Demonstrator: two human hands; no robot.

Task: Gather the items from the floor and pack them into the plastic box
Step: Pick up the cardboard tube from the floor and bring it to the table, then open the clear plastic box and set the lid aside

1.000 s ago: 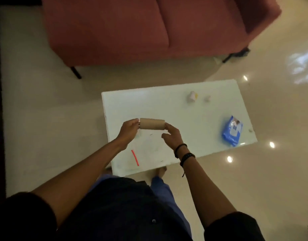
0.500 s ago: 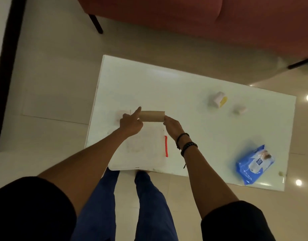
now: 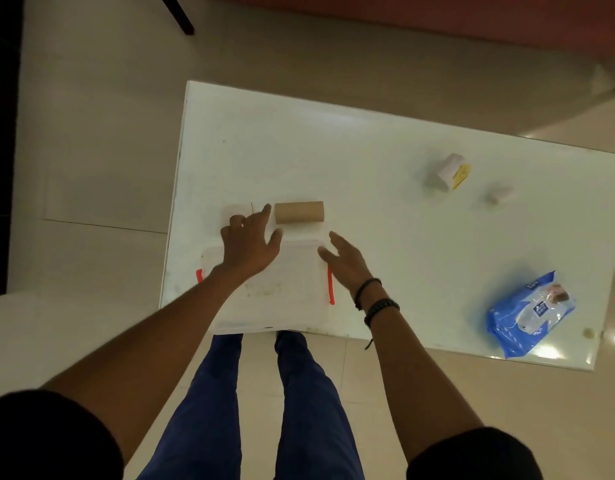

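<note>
Both hands are open, holding nothing. The left hand (image 3: 249, 245) has fingers spread, index tip right by the left end of the cardboard tube (image 3: 299, 212); can't tell if it touches. The right hand (image 3: 347, 259) sits just below and right of the tube, apart from it. Under both hands is the clear plastic box (image 3: 271, 292) with red latches, on the white table (image 3: 368, 150). Well off to the right of the right hand: a blue wipes pack (image 3: 528, 313) and two small white rolls (image 3: 446, 173).
</note>
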